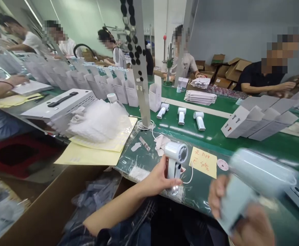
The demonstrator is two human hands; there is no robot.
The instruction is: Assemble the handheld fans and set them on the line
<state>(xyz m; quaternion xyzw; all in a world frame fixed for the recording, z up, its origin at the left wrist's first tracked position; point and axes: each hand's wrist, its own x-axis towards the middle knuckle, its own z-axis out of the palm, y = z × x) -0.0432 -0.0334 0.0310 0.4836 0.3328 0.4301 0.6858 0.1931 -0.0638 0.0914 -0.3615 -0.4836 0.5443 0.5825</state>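
The person's bare left forearm [118, 206] angles inward; the left hand [161, 177] is curled in a grip; the right hand [256, 223], blurred, has bent fingers

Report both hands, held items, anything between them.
Left hand gripping glossy white pistol-shaped device, upright. Right hand gripping pale-blue pistol-shaped device, motion-blurred. Between them, yellow paper note with red handwriting.
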